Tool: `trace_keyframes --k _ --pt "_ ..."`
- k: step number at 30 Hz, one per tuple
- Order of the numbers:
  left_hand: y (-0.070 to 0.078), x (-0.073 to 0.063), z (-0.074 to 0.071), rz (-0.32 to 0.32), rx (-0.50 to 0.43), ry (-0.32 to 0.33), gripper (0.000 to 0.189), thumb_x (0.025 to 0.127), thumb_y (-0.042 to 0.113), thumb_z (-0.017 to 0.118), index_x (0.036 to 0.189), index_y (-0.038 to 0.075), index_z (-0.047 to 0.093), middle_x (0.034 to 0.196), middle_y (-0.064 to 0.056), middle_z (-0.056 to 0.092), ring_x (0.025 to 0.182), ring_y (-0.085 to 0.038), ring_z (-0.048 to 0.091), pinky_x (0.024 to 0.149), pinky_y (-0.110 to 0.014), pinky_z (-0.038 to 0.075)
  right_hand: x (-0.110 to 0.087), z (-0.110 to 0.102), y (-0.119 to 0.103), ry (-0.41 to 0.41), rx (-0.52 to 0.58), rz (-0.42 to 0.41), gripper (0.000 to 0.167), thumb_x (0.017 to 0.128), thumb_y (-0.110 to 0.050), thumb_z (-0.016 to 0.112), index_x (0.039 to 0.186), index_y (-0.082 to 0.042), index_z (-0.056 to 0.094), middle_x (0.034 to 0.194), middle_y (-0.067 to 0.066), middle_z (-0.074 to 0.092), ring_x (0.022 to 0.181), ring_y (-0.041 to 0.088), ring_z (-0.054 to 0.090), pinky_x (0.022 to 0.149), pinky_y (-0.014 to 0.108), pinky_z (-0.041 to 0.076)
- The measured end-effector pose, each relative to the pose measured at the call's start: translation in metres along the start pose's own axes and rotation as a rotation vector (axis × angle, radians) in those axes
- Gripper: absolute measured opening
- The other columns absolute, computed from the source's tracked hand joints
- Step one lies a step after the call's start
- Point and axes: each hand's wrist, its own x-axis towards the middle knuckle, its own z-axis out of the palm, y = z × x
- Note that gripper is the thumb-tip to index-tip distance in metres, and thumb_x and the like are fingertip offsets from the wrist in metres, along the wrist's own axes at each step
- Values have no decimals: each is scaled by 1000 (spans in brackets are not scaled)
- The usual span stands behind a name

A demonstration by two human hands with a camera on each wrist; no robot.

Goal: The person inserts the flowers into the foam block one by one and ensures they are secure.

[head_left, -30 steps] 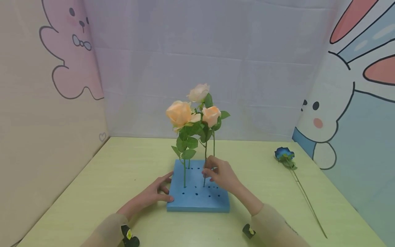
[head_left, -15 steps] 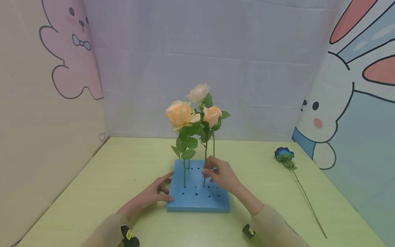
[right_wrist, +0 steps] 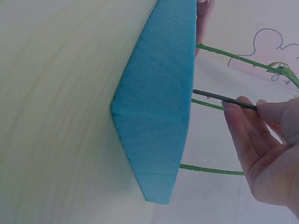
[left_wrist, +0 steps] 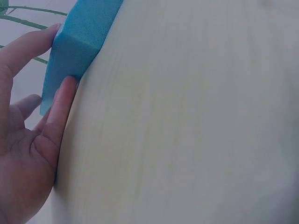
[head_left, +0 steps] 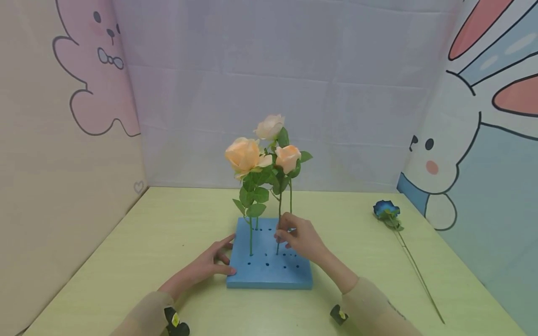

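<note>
My right hand (head_left: 300,235) pinches the dark green stem (right_wrist: 219,98) of a peach rose (head_left: 287,158) between thumb and fingers. The lower end of that stem meets the top of a blue foam block (head_left: 269,275) dotted with small holes. My left hand (head_left: 208,261) rests against the block's left side, its fingers stretched out; in the left wrist view, fingertips (left_wrist: 69,84) touch the blue side. A larger yellow-orange rose (head_left: 244,156) stands upright at the block's left. Behind rises a pale pink-white rose (head_left: 270,127). The right hand partly covers the block's back right.
On the right of the pale yellow table (head_left: 138,242) lies a blue rose (head_left: 386,210), its long stem reaching toward the front edge. A pale cloth backdrop (head_left: 273,84) closes off the back, with cartoon-printed panels at both sides.
</note>
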Motion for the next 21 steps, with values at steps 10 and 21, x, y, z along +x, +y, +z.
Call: trace_keyframes --k 10,21 --pt "0 -1 1 -4 -1 -2 99 81 25 80 158 9 21 150 -24 39 102 -19 56 90 -37 42 0 1 -1 8 -2 7 6 95 -7 63 93 -10 58 93 11 71 80 21 74 61 27 58" --pt "-1 1 1 5 -1 -2 98 81 24 80 158 9 21 149 -24 39 101 -20 56 88 -36 43 -4 -4 7 -2 -59 3 24 92 -13 68 115 -12 65 108 6 74 96 22 72 78 31 58"
